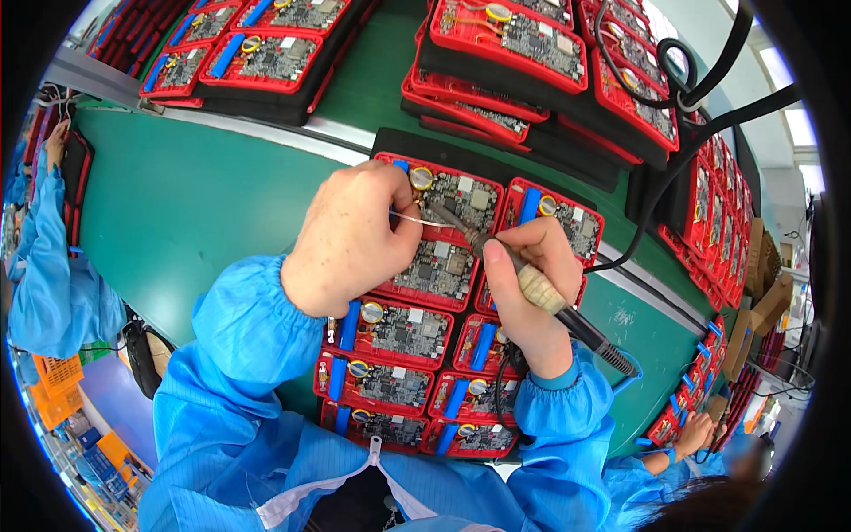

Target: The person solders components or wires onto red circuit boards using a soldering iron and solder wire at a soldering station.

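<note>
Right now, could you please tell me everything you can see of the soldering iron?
The soldering iron is pen-shaped: a narrow, grey, metal-looking shaft, a thicker beige grip and a black rear end with a ribbed sleeve. The right hand holds it near the grip's front. It slants, tip toward the picture's upper left, over a circuit board in a red case; whether they touch is unclear.

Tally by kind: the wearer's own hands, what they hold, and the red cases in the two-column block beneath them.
Hands: 2 (left hand, right hand)
Soldering iron: 1
Thin silvery wire: 1
Red cases, some partly hidden: 10
Total: 14
</note>
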`<state>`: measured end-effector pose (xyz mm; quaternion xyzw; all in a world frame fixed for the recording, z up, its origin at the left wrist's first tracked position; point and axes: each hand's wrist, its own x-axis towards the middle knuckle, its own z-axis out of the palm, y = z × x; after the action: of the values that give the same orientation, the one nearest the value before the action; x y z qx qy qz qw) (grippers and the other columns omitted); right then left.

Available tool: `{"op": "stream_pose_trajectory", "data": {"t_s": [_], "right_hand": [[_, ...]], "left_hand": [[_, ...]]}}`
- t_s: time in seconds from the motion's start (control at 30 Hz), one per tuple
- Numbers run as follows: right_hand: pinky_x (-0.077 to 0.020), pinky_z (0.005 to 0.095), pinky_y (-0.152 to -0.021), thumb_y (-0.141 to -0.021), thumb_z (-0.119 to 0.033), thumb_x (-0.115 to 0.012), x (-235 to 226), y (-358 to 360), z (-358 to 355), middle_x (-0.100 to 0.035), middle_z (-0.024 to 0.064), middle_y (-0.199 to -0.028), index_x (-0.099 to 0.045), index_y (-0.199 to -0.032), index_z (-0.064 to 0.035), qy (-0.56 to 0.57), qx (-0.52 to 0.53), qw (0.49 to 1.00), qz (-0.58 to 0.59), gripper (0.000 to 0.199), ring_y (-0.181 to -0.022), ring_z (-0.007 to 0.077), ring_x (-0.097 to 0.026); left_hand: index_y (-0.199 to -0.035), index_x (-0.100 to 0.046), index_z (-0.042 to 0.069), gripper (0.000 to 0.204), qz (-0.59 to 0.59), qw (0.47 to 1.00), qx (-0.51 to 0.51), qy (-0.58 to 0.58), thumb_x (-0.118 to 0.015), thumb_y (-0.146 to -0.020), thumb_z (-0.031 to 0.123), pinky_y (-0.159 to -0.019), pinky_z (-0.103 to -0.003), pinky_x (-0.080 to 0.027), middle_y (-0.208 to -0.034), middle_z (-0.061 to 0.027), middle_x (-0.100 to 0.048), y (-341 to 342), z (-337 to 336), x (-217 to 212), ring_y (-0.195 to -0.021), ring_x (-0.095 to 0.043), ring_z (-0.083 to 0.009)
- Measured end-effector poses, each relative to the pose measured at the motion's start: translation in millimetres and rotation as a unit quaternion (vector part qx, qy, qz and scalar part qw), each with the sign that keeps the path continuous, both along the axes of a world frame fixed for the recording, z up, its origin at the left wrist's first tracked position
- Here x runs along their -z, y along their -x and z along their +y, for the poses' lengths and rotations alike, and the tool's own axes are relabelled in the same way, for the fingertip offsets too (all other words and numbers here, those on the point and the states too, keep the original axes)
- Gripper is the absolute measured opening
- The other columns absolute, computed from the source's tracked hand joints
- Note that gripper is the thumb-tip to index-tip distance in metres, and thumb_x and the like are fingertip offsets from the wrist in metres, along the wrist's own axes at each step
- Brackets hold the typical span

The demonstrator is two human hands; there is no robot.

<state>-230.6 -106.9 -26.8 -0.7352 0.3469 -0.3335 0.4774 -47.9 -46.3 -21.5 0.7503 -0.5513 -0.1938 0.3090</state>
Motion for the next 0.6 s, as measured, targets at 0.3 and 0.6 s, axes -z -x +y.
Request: {"op": "stream_pose_trajectory", "data": {"t_s": [0.3,0.6], "right_hand": [[-0.0437,0.0215,-0.051,-0.081,-0.004,-0.068,3.8,-2.1,0.2,-0.06,0.0057,-0.064,-0.051,-0.084,-0.0012,0.0,0.008,1.0,-0.008,0.017,-0.057,0.0071,-0.058],[-0.0433,0.0217,-0.05,-0.082,-0.004,-0.068,2.8,-1.7,1.1,-0.059,0.0045,-0.064,-0.052,-0.083,-0.0018,0.005,0.008,1.0,0.001,0.016,-0.056,0.007,-0.057]], "left_hand": [[-0.071,-0.061,-0.002,0.009,0.021,1.0,0.001,0.002,-0.064,-0.064,0.003,-0.051,-0.036,-0.041,-0.064,-0.0149,-0.056,-2.4,-0.9,2.2,-0.056,-0.055,-0.0276],[-0.071,-0.061,-0.002,0.009,0.013,1.0,0.005,-0.011,-0.064,-0.065,0.003,-0.054,-0.037,-0.043,-0.068,-0.0168,-0.058,-1.4,-0.9,0.6,-0.06,-0.057,-0.0309]]}}
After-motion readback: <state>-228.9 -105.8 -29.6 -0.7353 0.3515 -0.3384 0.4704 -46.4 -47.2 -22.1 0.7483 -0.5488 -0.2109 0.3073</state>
